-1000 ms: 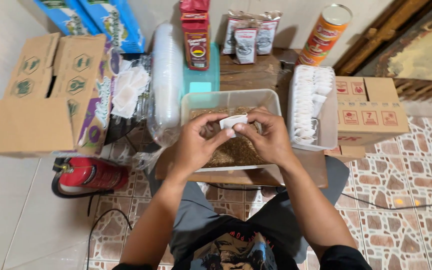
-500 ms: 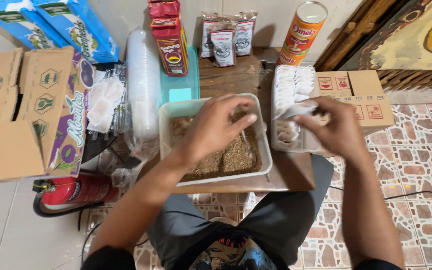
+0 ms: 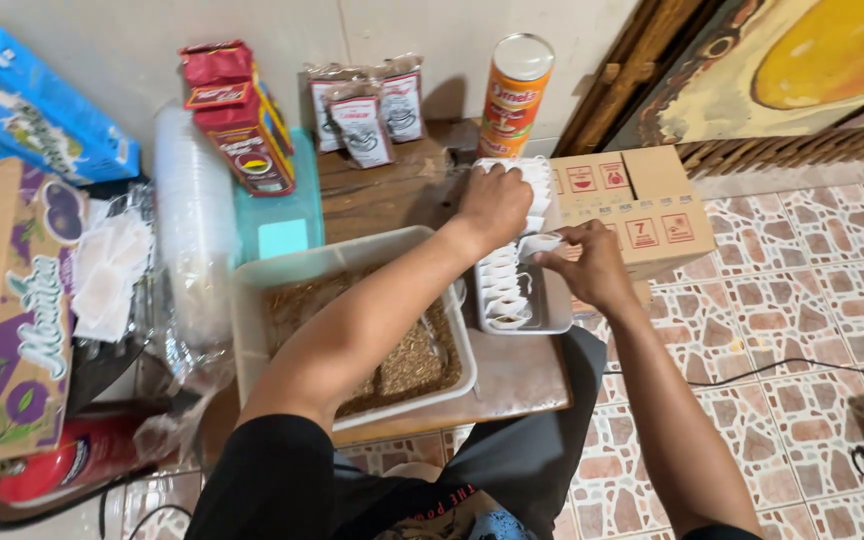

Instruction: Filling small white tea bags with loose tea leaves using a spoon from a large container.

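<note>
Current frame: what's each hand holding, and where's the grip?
The right hand pinches a small white sachet by its right end, over the narrow white tray. The left hand holds nothing; it rests on the row of sachets in that tray.

On the counter, the tub of loose leaf sits left of the tray of sachets. Behind them stand packets and a can; a carton sits right.

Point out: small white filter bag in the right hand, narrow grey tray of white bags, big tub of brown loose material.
small white filter bag [image 3: 540, 243], head view, its pinched flat middle.
narrow grey tray [image 3: 552, 312], head view, bare right rim.
large pale plastic tub [image 3: 327, 262], head view, far rim.
</note>
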